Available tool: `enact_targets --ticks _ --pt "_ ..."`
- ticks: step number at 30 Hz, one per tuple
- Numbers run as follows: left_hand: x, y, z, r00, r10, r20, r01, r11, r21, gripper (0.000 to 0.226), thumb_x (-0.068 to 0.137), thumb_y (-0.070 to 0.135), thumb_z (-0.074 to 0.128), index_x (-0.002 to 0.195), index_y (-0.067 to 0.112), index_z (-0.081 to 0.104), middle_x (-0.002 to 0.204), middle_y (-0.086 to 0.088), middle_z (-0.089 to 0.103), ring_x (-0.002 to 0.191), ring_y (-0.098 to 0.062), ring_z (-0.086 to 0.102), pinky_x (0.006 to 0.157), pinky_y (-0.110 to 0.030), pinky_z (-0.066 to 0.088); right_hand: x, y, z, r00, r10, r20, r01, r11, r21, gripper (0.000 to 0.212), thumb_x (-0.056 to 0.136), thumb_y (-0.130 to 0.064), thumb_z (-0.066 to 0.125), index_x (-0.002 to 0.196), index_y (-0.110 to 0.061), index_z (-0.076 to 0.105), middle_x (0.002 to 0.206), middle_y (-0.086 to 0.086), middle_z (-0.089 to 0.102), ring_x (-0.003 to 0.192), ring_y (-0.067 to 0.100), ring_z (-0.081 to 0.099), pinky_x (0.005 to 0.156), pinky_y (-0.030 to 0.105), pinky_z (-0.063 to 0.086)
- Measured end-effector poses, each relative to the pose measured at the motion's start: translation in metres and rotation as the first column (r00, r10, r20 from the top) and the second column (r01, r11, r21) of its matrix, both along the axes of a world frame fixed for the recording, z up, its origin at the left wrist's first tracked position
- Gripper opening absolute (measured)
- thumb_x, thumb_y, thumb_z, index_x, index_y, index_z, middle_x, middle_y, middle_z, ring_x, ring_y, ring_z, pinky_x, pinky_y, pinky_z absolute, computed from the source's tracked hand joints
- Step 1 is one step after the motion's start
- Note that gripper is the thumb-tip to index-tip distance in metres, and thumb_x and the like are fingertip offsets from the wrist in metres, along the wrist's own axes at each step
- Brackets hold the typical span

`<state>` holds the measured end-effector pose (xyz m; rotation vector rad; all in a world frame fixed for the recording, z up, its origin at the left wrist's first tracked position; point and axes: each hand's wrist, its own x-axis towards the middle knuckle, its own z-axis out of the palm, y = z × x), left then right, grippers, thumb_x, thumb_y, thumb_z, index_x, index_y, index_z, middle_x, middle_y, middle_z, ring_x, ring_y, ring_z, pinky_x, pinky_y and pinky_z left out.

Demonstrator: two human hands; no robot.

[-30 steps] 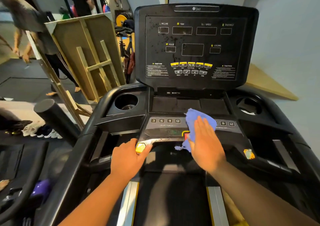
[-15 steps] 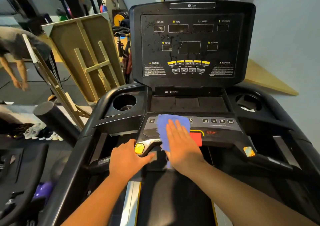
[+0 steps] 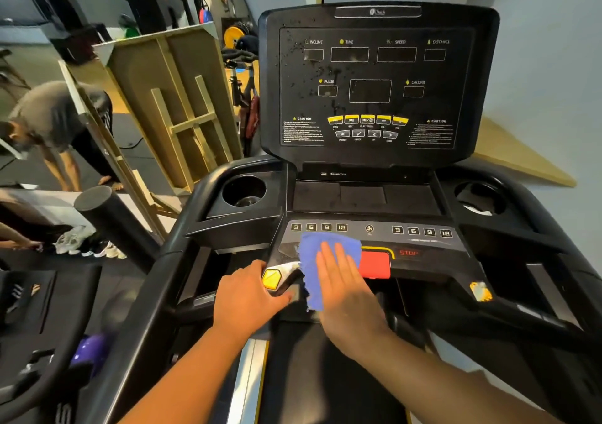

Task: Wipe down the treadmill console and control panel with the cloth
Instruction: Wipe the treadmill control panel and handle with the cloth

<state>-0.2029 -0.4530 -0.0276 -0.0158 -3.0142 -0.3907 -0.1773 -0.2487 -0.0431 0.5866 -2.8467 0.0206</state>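
Note:
A blue cloth (image 3: pixel 314 260) lies on the treadmill's lower control panel (image 3: pixel 420 244), just left of the red stop button (image 3: pixel 374 264). My right hand (image 3: pixel 345 293) presses flat on the cloth with straight fingers. My left hand (image 3: pixel 249 296) holds the silver handlebar grip beside a yellow button (image 3: pixel 272 278). The upright black console (image 3: pixel 378 88) with its display windows stands behind, speckled with droplets on its left half.
Cup holders (image 3: pixel 244 190) sit at both sides of the console tray. A wooden frame (image 3: pixel 176 104) leans at the left. A person (image 3: pixel 55 120) bends over on the gym floor farther left. A grey wall rises at the right.
My right hand slid the cloth leftward across the lower panel, from over the stop button to left of it, uncovering the red button. My left hand stayed on the grip.

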Motion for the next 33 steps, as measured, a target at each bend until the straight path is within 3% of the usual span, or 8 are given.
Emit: enact_targets --ticks 5,8,12,15,23,27,31,33 --pt "-0.001 0.001 -0.001 1.0 0.008 -0.008 -0.008 1.0 0.024 0.059 0.065 0.086 0.049 0.088 0.031 0.053 0.071 0.011 0.064 0.061 -0.009 0.061 0.065 -0.031 0.053 -0.023 -0.042 0.018 0.987 -0.147 0.069 0.146 0.989 0.029 0.072 0.099 -0.033 0.031 0.155 0.003 0.003 0.161 0.026 -0.007 0.15 0.048 -0.001 0.118 0.054 -0.005" --pt "0.0 0.001 -0.001 1.0 0.007 -0.028 -0.006 0.999 0.038 0.057 0.068 0.085 0.052 0.088 0.032 0.051 0.072 0.012 0.064 0.061 -0.008 0.06 0.064 -0.029 0.052 -0.044 -0.048 0.024 0.992 -0.091 0.085 0.088 0.995 0.045 0.078 0.104 -0.043 0.033 0.154 -0.003 -0.012 0.155 0.019 -0.027 0.15 0.043 -0.015 0.117 0.049 -0.013" --pt "0.001 -0.001 -0.004 1.0 -0.005 -0.008 0.005 0.999 0.033 0.067 0.069 0.082 0.06 0.11 0.028 0.058 0.092 0.011 0.071 0.078 -0.009 0.067 0.075 -0.031 0.056 -0.042 -0.016 0.019 0.987 -0.122 0.108 0.13 0.989 -0.072 0.081 0.103 -0.048 0.037 0.154 -0.003 -0.007 0.163 0.018 -0.011 0.152 0.037 -0.007 0.118 0.042 -0.012" --pt "0.001 -0.001 -0.003 1.0 -0.004 -0.02 0.005 1.0 0.022 0.067 0.07 0.081 0.06 0.111 0.028 0.058 0.093 0.011 0.071 0.079 -0.008 0.067 0.076 -0.03 0.055 -0.039 -0.003 0.027 0.962 -0.252 0.102 0.263 0.958 -0.113 0.084 0.099 -0.05 0.047 0.154 0.003 0.014 0.163 0.024 0.013 0.151 0.042 0.013 0.122 0.046 0.007" --pt "0.001 0.001 -0.003 1.0 0.01 -0.025 -0.009 0.999 0.039 0.059 0.069 0.08 0.061 0.102 0.031 0.056 0.086 0.011 0.071 0.073 -0.008 0.065 0.071 -0.029 0.052 -0.037 -0.021 0.03 0.987 -0.012 0.161 0.01 1.0 0.013 0.083 0.102 -0.047 0.041 0.154 -0.006 -0.01 0.163 0.016 -0.015 0.15 0.038 -0.016 0.124 0.049 -0.002" --pt "0.003 0.002 -0.001 1.0 0.01 -0.017 -0.009 0.999 0.044 0.056 0.071 0.076 0.063 0.104 0.031 0.056 0.089 0.011 0.07 0.079 -0.01 0.067 0.076 -0.03 0.05 -0.017 0.006 0.01 0.999 -0.031 0.04 0.028 0.997 0.073 0.083 0.086 -0.032 0.067 0.148 0.008 0.029 0.157 0.029 0.024 0.146 0.046 0.025 0.119 0.052 0.023" --pt "0.002 0.002 0.001 1.0 0.014 -0.019 -0.013 0.999 0.048 0.054 0.071 0.075 0.064 0.099 0.031 0.055 0.084 0.012 0.067 0.075 -0.011 0.066 0.072 -0.03 0.05 -0.034 -0.029 0.022 0.946 -0.281 0.161 0.291 0.956 -0.042 0.083 0.103 -0.047 0.033 0.149 0.007 -0.011 0.156 0.027 -0.018 0.149 0.049 -0.004 0.124 0.052 0.002" --pt "0.001 0.002 -0.001 0.999 0.024 -0.031 -0.022 0.999 0.047 0.054 0.069 0.08 0.059 0.089 0.031 0.052 0.076 0.013 0.065 0.067 -0.009 0.063 0.069 -0.033 0.052 -0.047 -0.048 0.028 0.96 -0.235 0.152 0.242 0.97 -0.031 0.079 0.104 -0.048 0.029 0.153 0.001 -0.009 0.16 0.025 -0.016 0.15 0.047 -0.008 0.123 0.053 -0.001"
